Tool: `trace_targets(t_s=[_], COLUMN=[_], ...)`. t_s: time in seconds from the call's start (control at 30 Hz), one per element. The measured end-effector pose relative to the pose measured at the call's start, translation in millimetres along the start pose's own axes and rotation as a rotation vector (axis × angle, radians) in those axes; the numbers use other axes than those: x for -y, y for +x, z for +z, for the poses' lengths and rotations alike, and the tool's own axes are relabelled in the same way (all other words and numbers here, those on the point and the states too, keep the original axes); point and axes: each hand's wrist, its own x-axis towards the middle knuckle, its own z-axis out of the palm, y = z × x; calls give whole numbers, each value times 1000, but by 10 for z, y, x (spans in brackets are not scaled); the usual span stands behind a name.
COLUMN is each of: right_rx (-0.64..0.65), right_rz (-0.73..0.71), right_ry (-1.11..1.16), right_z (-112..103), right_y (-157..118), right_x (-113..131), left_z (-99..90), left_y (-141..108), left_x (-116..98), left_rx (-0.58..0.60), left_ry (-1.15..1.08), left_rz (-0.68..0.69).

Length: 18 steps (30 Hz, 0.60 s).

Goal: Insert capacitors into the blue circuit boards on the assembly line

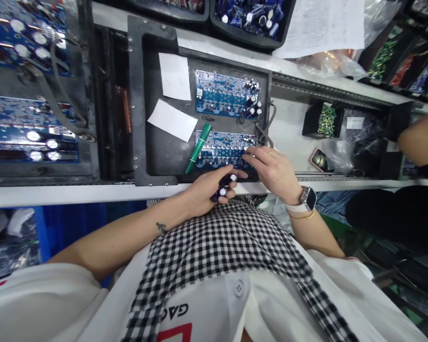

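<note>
My left hand (214, 186) curls around several dark cylindrical capacitors (222, 192) with silvery tops, just below the nearer circuit board (217, 149). Over that blue board's right end, my right hand (269, 170) has its thumb and fingertips pinched together; a small pale-topped part seems to be between them, too hidden to make out. The farther circuit board (221, 92) lies above it with several capacitors standing at its right end. A green marker pen (199, 148) rests slantwise across the nearer board's left edge. Both boards sit in a black tray (164, 159).
Two white paper slips (174, 76) lie in the tray's left part. A bin of capacitors (249, 42) stands behind. On the right are a small black box (310, 124) of green parts and a phone (319, 160). Another tray with boards (32, 137) stands left. A co-worker's arm (423, 135) reaches in at right.
</note>
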Motion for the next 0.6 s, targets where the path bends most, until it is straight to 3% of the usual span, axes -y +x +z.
trace_targets(t_s=[0.13, 0.27, 0.4, 0.6], right_rx=[-123, -102, -222, -224], right_rz=[121, 127, 296, 302], right_ry=[238, 348, 199, 133], right_z=[-156, -211, -30, 160], right_y=[-52, -156, -217, -188], right_x=[226, 427, 306, 150], left_z=[36, 83, 136, 134], left_y=[15, 54, 36, -5], left_x=[7, 56, 88, 87], left_rx=[-18, -34, -56, -44], left_ry=[-25, -49, -39, -9], left_rz=[10, -1, -39, -58])
